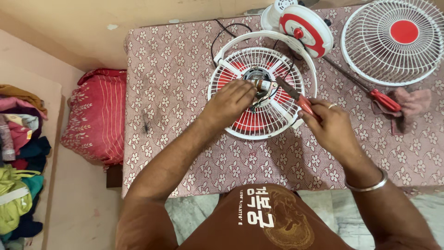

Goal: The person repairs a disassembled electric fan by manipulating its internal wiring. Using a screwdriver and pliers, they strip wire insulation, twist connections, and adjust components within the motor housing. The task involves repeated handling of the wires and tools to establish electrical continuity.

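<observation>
Here, the left hand (230, 99) has its fingers curled onto a small cylindrical part (263, 85) at the middle of the fan guard (259, 92), fingertips pinching it from the left. The part sits just beside the dark round hub (255, 74), with thin wires (260, 99) trailing down from it over the grille.

The right hand (330, 124) is clenched around the red handle of the pliers (296, 96); the dark nose of the tool points up and left, and its tip meets the right end of the cylindrical part. A ring shows on 1 finger of this hand and a metal bangle (367, 185) circles the wrist.

The guard is white, round, lying flat on the table (171, 92), with red blades visible through its wires. A white hoop arches around its far side. A black cable (222, 32) runs off toward the far edge.

Farther right stands a red-and-white motor housing (305, 28), and beyond it, at the far right, a 2nd white guard (393, 39) with a red centre disc. A red-handled screwdriver (365, 90) lies between them and the hand, its handle resting by a pink rag (411, 102).

The table wears a pink flowered cloth. Left of it lies a red cushion (95, 115), and at the far left a heap of clothes (18, 153).
</observation>
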